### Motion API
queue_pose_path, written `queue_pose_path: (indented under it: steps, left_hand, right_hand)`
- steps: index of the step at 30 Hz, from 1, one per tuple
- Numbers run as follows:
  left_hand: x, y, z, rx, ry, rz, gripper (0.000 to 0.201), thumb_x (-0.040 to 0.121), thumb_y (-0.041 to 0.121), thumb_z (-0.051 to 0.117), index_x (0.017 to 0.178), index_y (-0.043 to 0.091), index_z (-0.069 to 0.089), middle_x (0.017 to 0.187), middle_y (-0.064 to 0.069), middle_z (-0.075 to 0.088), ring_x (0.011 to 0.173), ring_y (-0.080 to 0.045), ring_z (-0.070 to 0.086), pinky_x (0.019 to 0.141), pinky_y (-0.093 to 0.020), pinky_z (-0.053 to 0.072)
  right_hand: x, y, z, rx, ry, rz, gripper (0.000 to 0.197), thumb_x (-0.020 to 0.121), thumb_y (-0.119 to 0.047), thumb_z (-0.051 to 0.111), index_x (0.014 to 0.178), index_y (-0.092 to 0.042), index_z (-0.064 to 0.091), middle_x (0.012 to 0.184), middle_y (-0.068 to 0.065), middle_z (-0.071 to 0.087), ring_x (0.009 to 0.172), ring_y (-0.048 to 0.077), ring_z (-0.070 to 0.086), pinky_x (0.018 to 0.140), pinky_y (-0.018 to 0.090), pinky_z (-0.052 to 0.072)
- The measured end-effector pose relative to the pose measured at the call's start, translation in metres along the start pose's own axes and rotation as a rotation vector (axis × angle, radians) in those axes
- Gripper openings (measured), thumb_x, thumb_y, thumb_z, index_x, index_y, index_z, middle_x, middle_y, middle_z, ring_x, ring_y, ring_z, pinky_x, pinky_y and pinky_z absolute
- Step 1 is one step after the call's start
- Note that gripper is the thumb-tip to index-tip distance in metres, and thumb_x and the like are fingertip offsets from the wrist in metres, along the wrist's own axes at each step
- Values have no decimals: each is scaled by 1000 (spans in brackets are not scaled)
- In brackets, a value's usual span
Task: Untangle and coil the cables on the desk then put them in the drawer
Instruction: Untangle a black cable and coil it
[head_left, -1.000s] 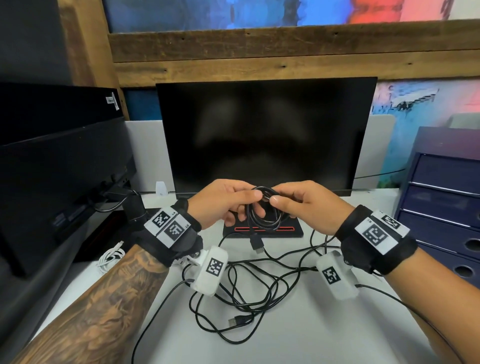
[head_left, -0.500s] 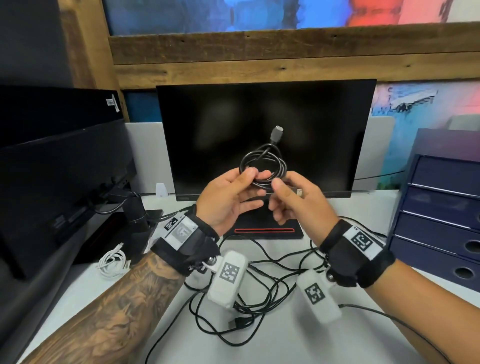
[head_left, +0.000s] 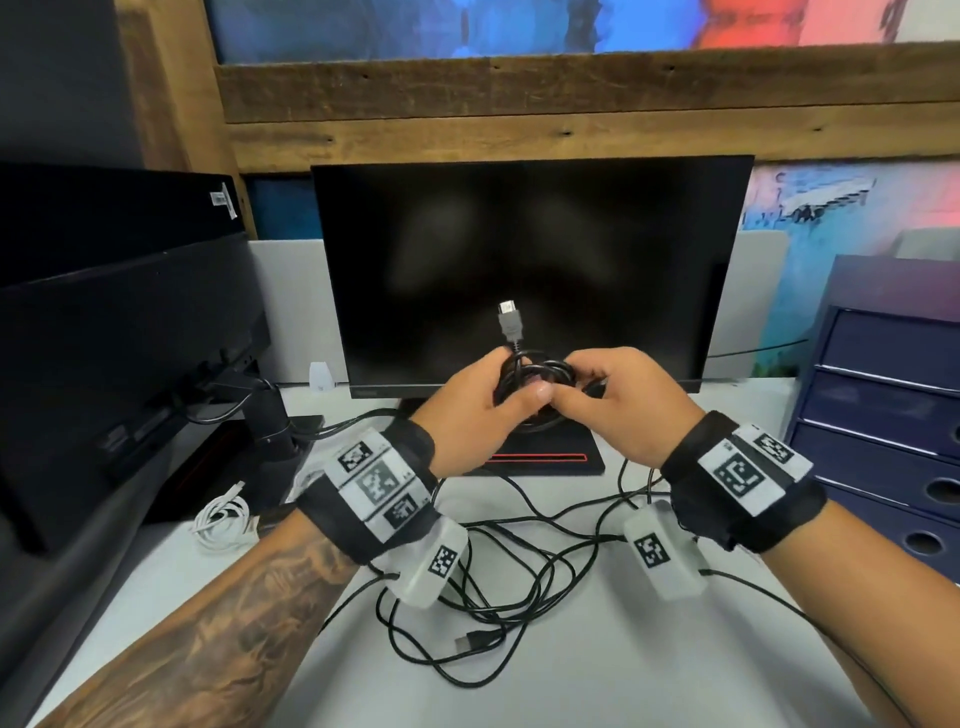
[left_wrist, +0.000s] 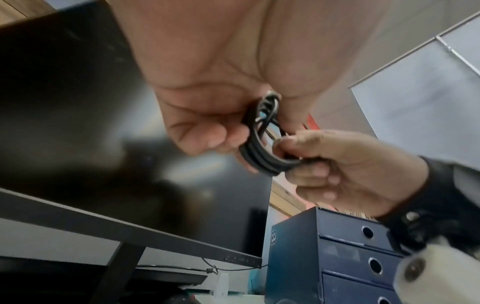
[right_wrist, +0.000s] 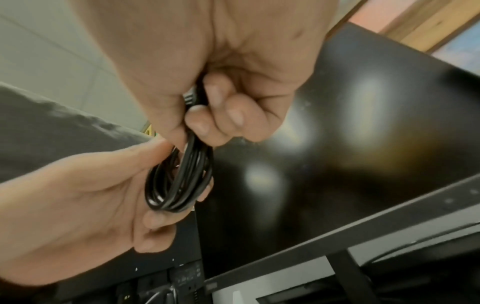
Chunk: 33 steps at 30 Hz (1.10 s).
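Note:
A small coil of black cable (head_left: 537, 375) (left_wrist: 255, 152) (right_wrist: 179, 181) hangs in the air in front of the monitor, held from both sides. My left hand (head_left: 480, 402) (left_wrist: 207, 127) grips its left side. My right hand (head_left: 618, 395) (right_wrist: 207, 115) pinches its right side, with a ribbed plug end (right_wrist: 191, 96) tucked in its curled fingers. One plug (head_left: 510, 321) sticks straight up out of the coil. A tangle of thin black cables (head_left: 498, 587) lies on the white desk (head_left: 597, 675) under my wrists. A coiled white cable (head_left: 223, 522) lies at the desk's left.
A dark monitor (head_left: 530, 270) on a black stand (head_left: 545, 457) is straight ahead. A second black screen (head_left: 119, 332) fills the left side. A navy drawer unit (head_left: 883, 410) (left_wrist: 335, 253) with round finger holes stands at the right, its drawers closed.
The coil came down from in front of the screen to just above the stand. My hands closed in round it, and the plug now points straight up.

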<state>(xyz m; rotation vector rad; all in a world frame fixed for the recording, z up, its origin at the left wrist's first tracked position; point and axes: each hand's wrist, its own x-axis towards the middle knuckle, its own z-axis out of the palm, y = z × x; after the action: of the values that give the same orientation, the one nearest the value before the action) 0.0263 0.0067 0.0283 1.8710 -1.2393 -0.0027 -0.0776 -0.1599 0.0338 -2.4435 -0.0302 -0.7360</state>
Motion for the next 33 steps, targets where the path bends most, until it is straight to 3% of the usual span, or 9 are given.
queue_pose_path:
  steps: [2,7,10,12,14,20,23,26,33]
  left_hand:
    - [0,0,5,62,70,23,36,100,54,39,113,28,59,98,9,68,94,-8,65,87,-42,54]
    - [2,3,4,-162,275,-17,31,106,40,35,88,29,57,85,13,59,78,3,57,75,-19,44]
    - [4,-2,4,-370,301,-47,45,102,49,34,83,12,53,80,0,56,69,-17,49,64,-33,41]
    - [6,0,5,-518,303,-61,53,97,52,38,91,2,54,80,-5,55,71,-24,46,60,-35,38]
    - [7,1,5,-639,292,-63,46,99,49,39,82,9,53,76,-2,52,76,-26,45,59,-33,37]
    - [8,8,4,-649,293,-55,38,104,44,37,76,20,48,73,2,48,71,-25,42,58,-32,36]
    - [9,8,2,-604,343,-99,36,107,38,35,80,20,51,76,4,49,66,-15,43,58,-31,36]
    - [9,6,3,-528,333,-128,37,107,41,34,84,17,52,82,-2,51,71,-21,44,61,-34,39]
    - [8,10,7,-551,298,-116,40,92,54,38,83,18,52,82,-1,53,73,-22,47,58,-32,40]
  right_hand:
    - [1,-2,-3,19,45,2,5,91,-29,71,87,-26,71,70,-12,65,67,2,59,66,19,42]
    - [2,-8,-5,580,179,67,18,90,-18,73,100,-12,59,65,-1,58,53,14,52,52,31,49]
    - [2,-13,-2,831,160,102,8,92,-21,68,95,-14,66,82,3,64,73,14,61,60,30,51]
    - [2,-14,2,990,126,147,19,91,-30,63,103,-16,69,93,1,69,88,15,67,66,27,55]
    - [2,-16,5,1094,116,194,24,98,-30,55,112,-15,68,92,0,70,90,15,70,70,25,57]
    - [4,-20,8,1098,232,191,22,103,-23,52,118,-13,64,84,0,68,79,16,71,61,22,53]
    - [4,-23,3,1122,322,173,10,100,-18,57,109,-16,55,83,3,71,77,19,72,58,22,50]
    - [4,-25,-2,1106,347,133,9,99,-15,58,103,-16,50,83,6,71,75,21,71,55,23,46]
    - [0,-24,-3,796,337,-31,10,96,-7,64,103,-13,61,82,11,68,65,20,67,50,26,39]
